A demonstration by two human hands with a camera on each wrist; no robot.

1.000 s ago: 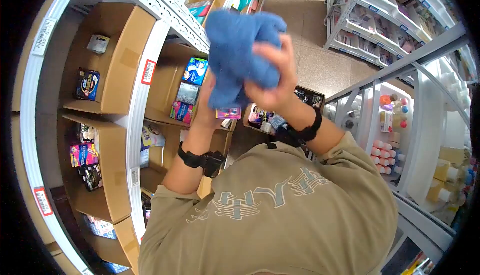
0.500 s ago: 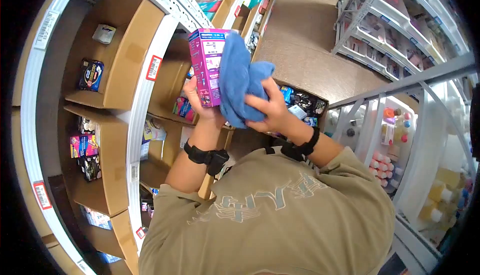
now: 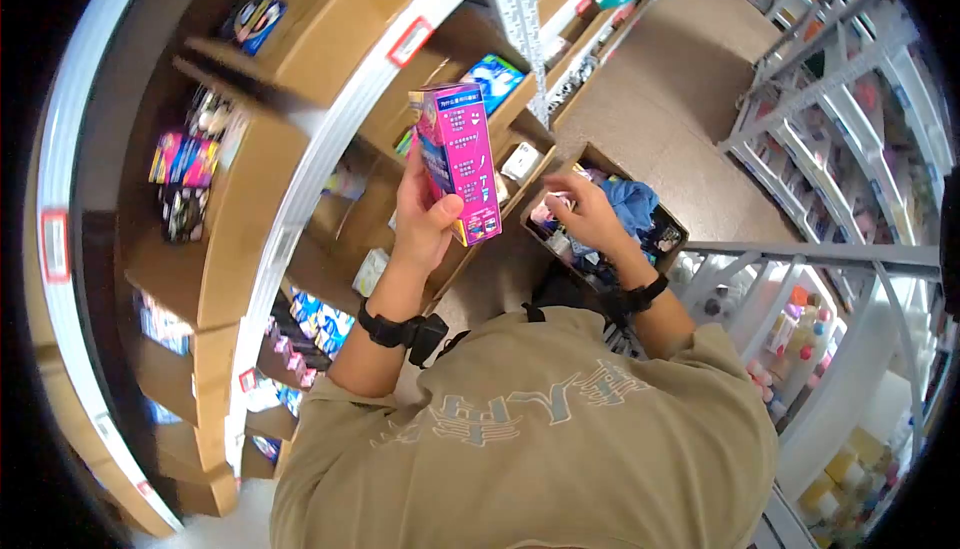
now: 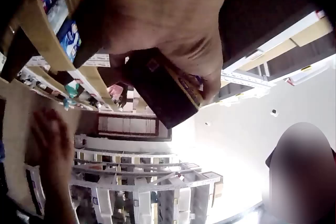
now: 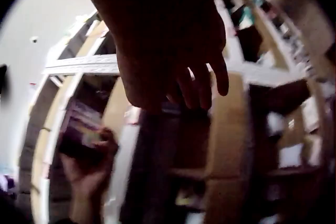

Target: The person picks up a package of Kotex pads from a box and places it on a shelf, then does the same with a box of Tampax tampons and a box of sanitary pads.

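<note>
My left hand (image 3: 425, 221) grips a magenta cardboard box (image 3: 474, 164) with printed white text, held upright with the thumb across its lower part. The left wrist view shows the same box (image 4: 163, 90) as a dark block beneath the palm. To the right, my right hand (image 3: 590, 217) is empty, its fingers loosely extended above an open carton (image 3: 598, 159). A crumpled blue cloth (image 3: 632, 206) lies in that carton, just past the right hand. Dark, spread fingers of the right hand (image 5: 173, 50) show in the right wrist view.
Shelving with a white upright (image 3: 350, 99) and cardboard bins of colourful packets stands at the left. A white shelf rack (image 3: 800, 99) is at the far right, and a grey metal rail (image 3: 800, 257) runs near my right arm. Between them lies the brown floor (image 3: 650, 79).
The right hand has let go of the blue cloth, now in the carton, and moved down right. The left hand still holds the magenta box, now turned to another side. The view has rotated.
</note>
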